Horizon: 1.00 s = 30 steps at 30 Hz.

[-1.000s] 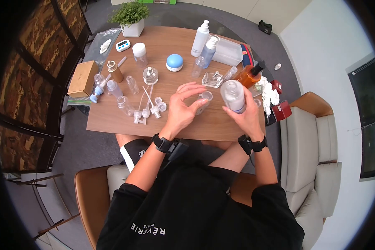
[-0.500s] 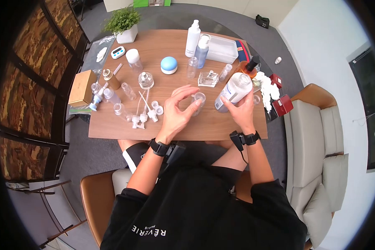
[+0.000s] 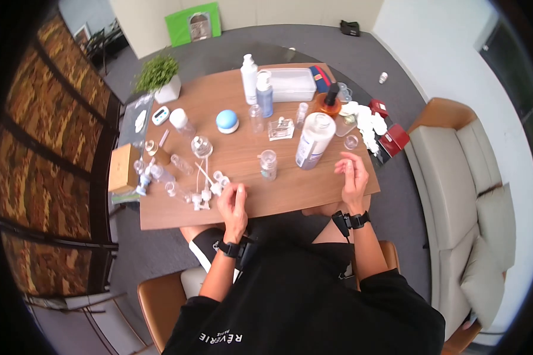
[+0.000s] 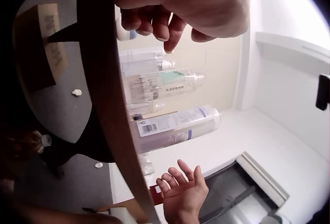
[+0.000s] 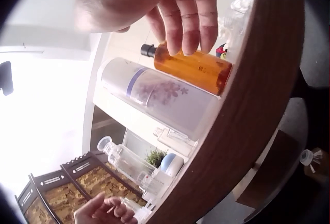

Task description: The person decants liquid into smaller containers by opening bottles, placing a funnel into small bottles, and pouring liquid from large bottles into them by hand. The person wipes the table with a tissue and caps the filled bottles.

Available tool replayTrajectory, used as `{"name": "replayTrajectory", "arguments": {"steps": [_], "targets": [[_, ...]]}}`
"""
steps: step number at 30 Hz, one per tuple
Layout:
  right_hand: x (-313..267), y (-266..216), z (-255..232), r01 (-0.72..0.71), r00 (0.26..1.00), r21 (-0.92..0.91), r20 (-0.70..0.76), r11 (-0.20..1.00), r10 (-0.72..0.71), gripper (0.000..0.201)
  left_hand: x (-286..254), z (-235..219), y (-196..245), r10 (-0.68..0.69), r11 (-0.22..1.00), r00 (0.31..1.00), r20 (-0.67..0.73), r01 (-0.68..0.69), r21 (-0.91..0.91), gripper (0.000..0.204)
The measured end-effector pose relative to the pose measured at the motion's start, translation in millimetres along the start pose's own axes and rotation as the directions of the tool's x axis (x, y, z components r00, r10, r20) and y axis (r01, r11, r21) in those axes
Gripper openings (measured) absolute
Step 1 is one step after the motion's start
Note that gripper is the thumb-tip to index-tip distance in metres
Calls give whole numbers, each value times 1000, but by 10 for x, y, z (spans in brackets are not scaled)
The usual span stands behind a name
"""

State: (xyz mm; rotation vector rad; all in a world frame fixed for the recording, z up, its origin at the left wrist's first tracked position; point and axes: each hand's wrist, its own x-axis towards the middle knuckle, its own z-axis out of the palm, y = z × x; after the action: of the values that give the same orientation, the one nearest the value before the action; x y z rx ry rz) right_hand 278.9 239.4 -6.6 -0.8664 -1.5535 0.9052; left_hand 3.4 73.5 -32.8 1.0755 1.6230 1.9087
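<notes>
My left hand [image 3: 233, 208] hovers by the table's front edge with fingers loosely bent and nothing in them. Nearest it lie several pump heads with straws [image 3: 202, 198]. My right hand [image 3: 353, 180] is at the right front, fingers relaxed and holding nothing. Between and beyond the hands, a large capless clear bottle [image 3: 315, 142] stands upright; purple flowers show on its side in the right wrist view. Left of it stands a small clear bottle [image 3: 268, 167], with a funnel [image 5: 105, 144] at its mouth in the right wrist view.
An amber pump bottle [image 3: 327, 105], a glass perfume bottle [image 3: 280, 129] and a blue-lidded jar [image 3: 227, 122] stand farther back. Several small bottles crowd the left side near a cardboard box [image 3: 124, 168]. A clear plastic bin [image 3: 290, 86] sits at the back, crumpled white tissue [image 3: 370, 125] at the right.
My right hand has let go of the large bottle, now standing on the table, and moved right. The left hand has left the small bottle and drawn back toward the front edge.
</notes>
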Motion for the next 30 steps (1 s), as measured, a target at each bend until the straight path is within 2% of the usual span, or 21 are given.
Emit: {"name": "replayTrajectory", "arguments": {"steps": [1, 2, 3, 4, 5, 6, 8, 10, 11, 12, 14, 18, 22, 24, 26, 28, 30], "targets": [[-21, 69, -12, 2, 999, 3, -35, 1000, -2, 34, -1, -22, 6, 1, 999, 999, 36, -3, 47, 23], [-28, 115, 3, -84, 995, 107, -37, 991, 88, 31, 15, -33, 19, 4, 995, 997, 71, -11, 96, 25], [-38, 153, 6, -163, 985, 217, -26, 962, 173, 36, 22, -4, -15, -24, 998, 996, 86, 18, 68, 26], [-40, 162, 3, -151, 984, 235, -55, 960, 168, 36, 38, 29, -35, -49, 998, 994, 97, 45, 45, 27], [-30, 173, 9, -165, 984, 155, -40, 974, 173, 39, 61, 41, -2, -4, 981, 995, 102, -16, 192, 29], [-28, 193, 22, -179, 983, 73, -26, 981, 181, 42, 66, 49, -5, 27, 969, 994, 102, -51, 242, 28], [-50, 89, 41, -155, 984, 54, -82, 987, 159, 42, 39, 64, -7, 106, 956, 990, 98, -129, 262, 26], [-59, 77, 48, -84, 995, -80, -66, 993, 79, 41, 7, 78, -21, 128, 956, 988, 88, -146, 253, 23], [-31, 81, 96, -52, 996, -68, -75, 996, 47, 39, -14, 71, -25, 123, 959, 990, 64, -135, 247, 22], [-10, 80, 104, -41, 996, -52, -78, 998, 37, 39, -7, 66, -42, 119, 963, 992, 39, -125, 240, 22], [-44, 102, 42, -53, 996, -146, -75, 988, 42, 38, -8, 62, -52, 119, 971, 993, 19, -121, 208, 22], [-37, 143, 46, -22, 998, -158, -60, 987, 12, 35, -32, 78, -4, 95, 973, 995, -13, -90, 212, 24], [-25, 159, 66, -4, 998, -159, -59, 987, -5, 34, 0, 74, -54, 103, 985, 993, -49, -95, 141, 27], [-35, 140, 57, -16, 1000, -169, -24, 985, 12, 35, 7, 70, -64, 113, 977, 994, -5, -110, 183, 28], [-25, 148, 65, -37, 999, -149, -32, 988, 33, 29, 19, 68, -69, 96, 982, 995, -18, -91, 162, 27], [-20, 155, 76, -43, 999, -150, -17, 988, 41, 27, 10, 73, -64, 183, 968, 983, -3, -180, 174, 24], [-29, 167, 73, -52, 998, -153, 8, 987, 54, 25, 1, 79, -56, 164, 973, 986, -23, -158, 167, 23]]}}
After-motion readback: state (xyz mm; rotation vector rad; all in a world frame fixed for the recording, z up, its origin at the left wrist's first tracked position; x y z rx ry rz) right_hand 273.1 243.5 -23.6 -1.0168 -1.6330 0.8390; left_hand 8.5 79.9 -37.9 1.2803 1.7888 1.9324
